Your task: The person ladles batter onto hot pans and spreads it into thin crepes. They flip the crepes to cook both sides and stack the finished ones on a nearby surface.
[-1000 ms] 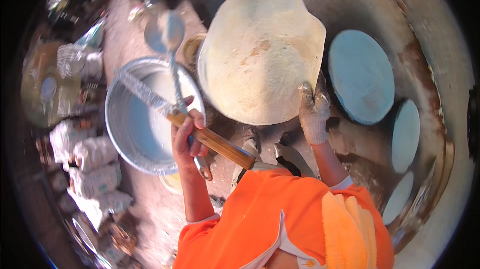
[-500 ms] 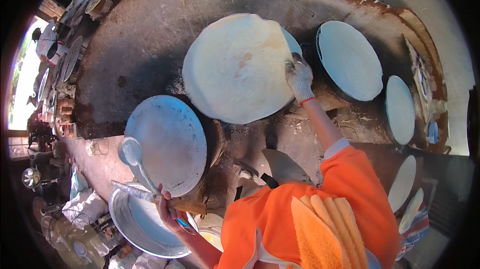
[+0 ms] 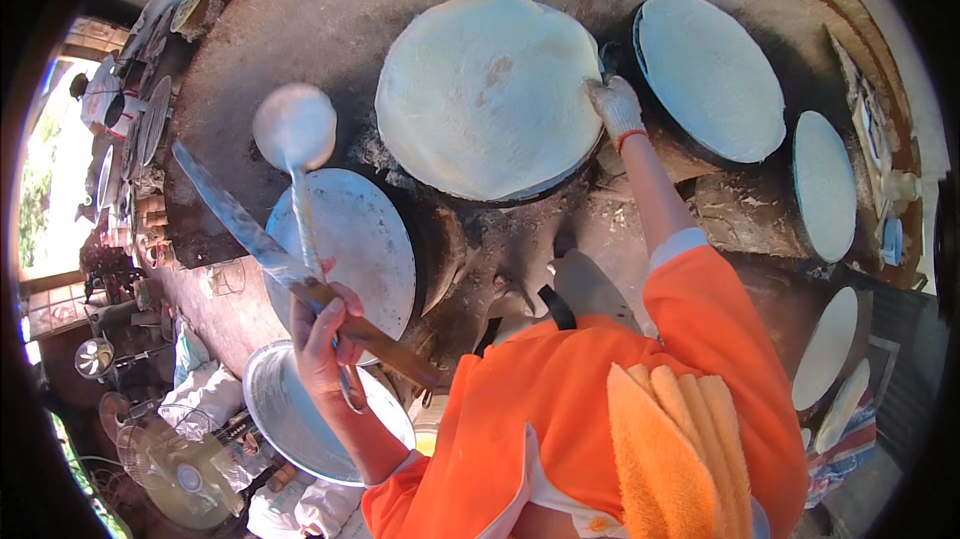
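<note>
Lying leftward, the pale sheet (image 3: 485,94) touches the right fingers (image 3: 600,96).

smooth wooden handle (image 3: 395,350), metal ladle (image 3: 295,127), fluffy cloth towel (image 3: 680,449), matt knitted glove (image 3: 616,107)

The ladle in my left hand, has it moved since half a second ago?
Yes: the head of the ladle has gone up the picture, from over the dark-speckled pan's left edge to past its far rim.
</note>
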Demonstrator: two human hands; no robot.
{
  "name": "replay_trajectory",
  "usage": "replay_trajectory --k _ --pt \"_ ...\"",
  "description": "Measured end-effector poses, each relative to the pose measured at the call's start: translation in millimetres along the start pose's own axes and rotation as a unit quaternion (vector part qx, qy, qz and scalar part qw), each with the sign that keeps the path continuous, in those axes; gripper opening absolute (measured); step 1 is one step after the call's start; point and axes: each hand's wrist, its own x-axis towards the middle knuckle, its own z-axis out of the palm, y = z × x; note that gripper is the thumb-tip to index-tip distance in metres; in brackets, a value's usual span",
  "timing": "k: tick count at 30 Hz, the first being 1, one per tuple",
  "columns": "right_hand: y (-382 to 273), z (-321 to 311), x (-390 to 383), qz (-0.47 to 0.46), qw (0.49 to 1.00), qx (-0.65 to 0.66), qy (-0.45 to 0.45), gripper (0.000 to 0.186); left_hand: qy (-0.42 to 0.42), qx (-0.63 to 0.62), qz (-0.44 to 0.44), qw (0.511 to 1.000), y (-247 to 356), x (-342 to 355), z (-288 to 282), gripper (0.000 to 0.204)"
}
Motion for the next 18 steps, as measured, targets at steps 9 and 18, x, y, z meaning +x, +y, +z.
replay_trajectory --k 9,18 --pt "-26.4 29.4 -49.0 -0.188 0.933 -0.173 0.253 0.033 0.000 -0.268 0.037 0.963 -16.2 20.1 30.1 0.039" --pt "-96.2 -17.9 -120.0 -0.182 0.925 0.285 0.173 0.026 -0.065 -0.201 0.033 0.977 -14.0 5.4 -21.3 0.042"
